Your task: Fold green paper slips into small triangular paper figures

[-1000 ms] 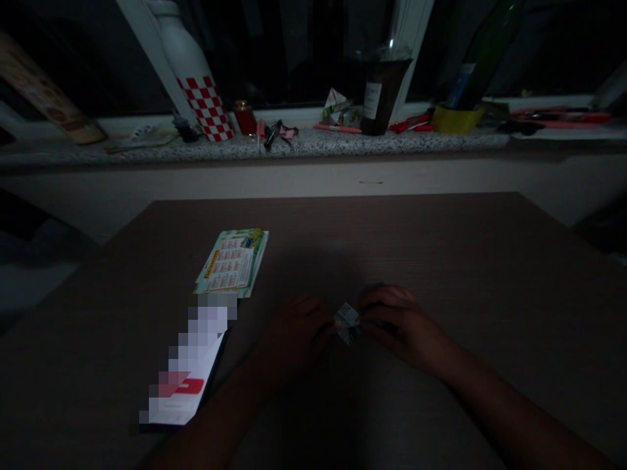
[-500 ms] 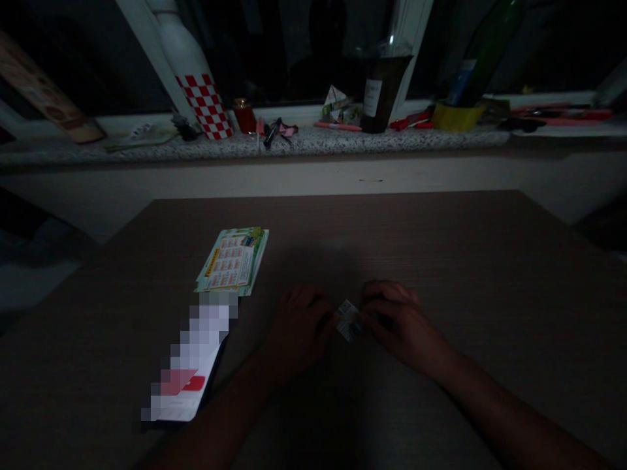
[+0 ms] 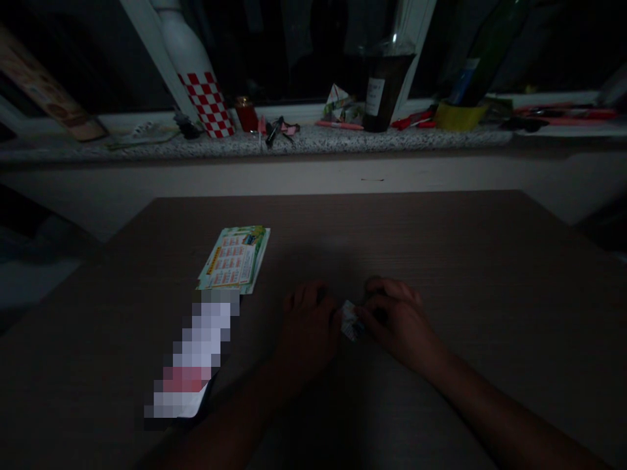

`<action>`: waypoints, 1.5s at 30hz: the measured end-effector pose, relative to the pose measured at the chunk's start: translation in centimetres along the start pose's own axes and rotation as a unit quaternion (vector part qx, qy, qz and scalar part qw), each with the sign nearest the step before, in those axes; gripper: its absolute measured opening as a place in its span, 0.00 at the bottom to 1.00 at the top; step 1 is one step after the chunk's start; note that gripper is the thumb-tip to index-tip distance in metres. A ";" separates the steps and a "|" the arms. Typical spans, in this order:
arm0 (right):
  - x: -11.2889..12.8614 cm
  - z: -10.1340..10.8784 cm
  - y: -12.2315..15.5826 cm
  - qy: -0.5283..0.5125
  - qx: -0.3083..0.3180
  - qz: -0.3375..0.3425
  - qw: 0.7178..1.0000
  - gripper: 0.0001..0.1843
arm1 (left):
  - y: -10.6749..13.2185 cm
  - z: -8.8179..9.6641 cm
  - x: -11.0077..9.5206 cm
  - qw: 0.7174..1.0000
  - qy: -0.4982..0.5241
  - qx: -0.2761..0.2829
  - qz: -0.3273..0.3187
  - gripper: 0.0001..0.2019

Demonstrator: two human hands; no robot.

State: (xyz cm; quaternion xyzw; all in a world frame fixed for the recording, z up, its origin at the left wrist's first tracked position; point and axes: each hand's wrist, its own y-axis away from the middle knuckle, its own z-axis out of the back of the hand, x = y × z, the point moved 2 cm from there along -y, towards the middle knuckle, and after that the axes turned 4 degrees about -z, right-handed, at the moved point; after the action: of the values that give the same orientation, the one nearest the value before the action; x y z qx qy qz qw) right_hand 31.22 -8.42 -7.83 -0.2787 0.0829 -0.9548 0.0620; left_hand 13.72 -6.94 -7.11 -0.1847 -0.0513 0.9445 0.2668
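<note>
In the dim middle of the table lies a small piece of printed paper (image 3: 349, 321), whitish with dark marks, its outline roughly diamond-shaped and uneven. My left hand (image 3: 309, 326) is at its left edge, the thumb side touching it and the other fingers curled down on the tabletop. From the other side, my right hand (image 3: 399, 320) pinches the paper's right edge between thumb and index finger. Shadow blurs the fingertips, and part of the paper is hidden under them.
Left of my hands lie a stack of printed cards (image 3: 230, 261) and a lit phone (image 3: 189, 406), mostly pixelated. Behind the wooden table (image 3: 416, 228), a granite sill (image 3: 313, 140) carries a checkered bottle (image 3: 210, 104), a dark plastic cup (image 3: 385, 98), a yellow tape roll (image 3: 459, 117) and pens.
The paper's outline has gone from a flat, even diamond to a narrower, uneven shape. My left hand has shifted slightly right against it, and the right fingertips cover its edge more.
</note>
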 end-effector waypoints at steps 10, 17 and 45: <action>-0.1 -0.2 -0.2 0.011 -0.023 0.003 1.000 0.10 | -0.1 0.2 -0.5 1.000 -0.007 0.009 0.021 0.08; 0.0 -0.3 -0.4 0.027 -0.004 -0.009 1.000 0.08 | -0.1 0.0 -0.5 1.000 -0.023 0.005 0.021 0.07; -0.3 0.2 -0.2 0.019 -0.011 -0.019 1.000 0.08 | -0.1 0.1 -0.9 0.999 -0.044 0.005 0.027 0.08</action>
State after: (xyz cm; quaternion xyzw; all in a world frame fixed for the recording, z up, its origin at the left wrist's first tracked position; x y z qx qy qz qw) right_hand 31.61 -8.16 -7.77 -0.2630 0.0893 -0.9598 0.0396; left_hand 14.41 -7.34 -6.77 -0.1431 -0.0538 0.9587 0.2399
